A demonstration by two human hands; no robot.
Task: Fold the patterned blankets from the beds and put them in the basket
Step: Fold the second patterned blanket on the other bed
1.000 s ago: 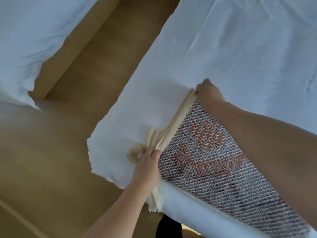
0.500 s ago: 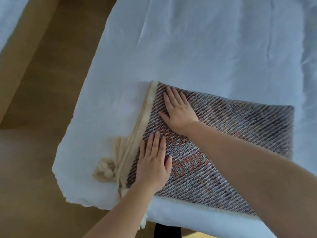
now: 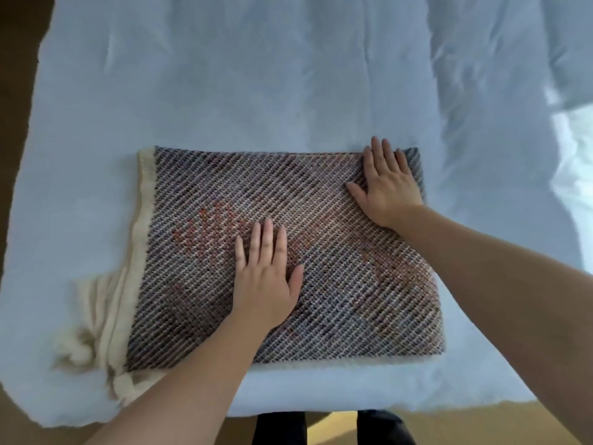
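One patterned blanket (image 3: 321, 252), folded into a flat rectangle, lies on a bed (image 3: 256, 75) covered in white bedding, close to the near edge of the mattress. Two bare hands rest on top of it, both palm down with the fingers stretched out and lying flat on the weave, gripping nothing. The left hand (image 3: 266, 281) sits near the middle of the blanket, just beside a patch of orange-red in the pattern. The right hand (image 3: 386, 187) lies at the far right corner, its fingertips (image 3: 377, 146) reaching the blanket's far edge. The two hands are well apart from each other, and both forearms come in from the bottom of the view.

The blanket's top face is a diagonal weave of dark grey, cream and bluish threads, with two reddish patches, one left of centre and one toward the right. A cream border (image 3: 141, 226) runs down its left side, and a bunch of cream fringe (image 3: 83, 335) spills out from the near left corner onto the white bedding. A thin cream edge also shows along the near side.

Below the mattress edge a strip of wooden floor (image 3: 330, 427) is visible, with the person's dark trouser legs (image 3: 279, 428) standing just beside the bed. No basket appears in the view.
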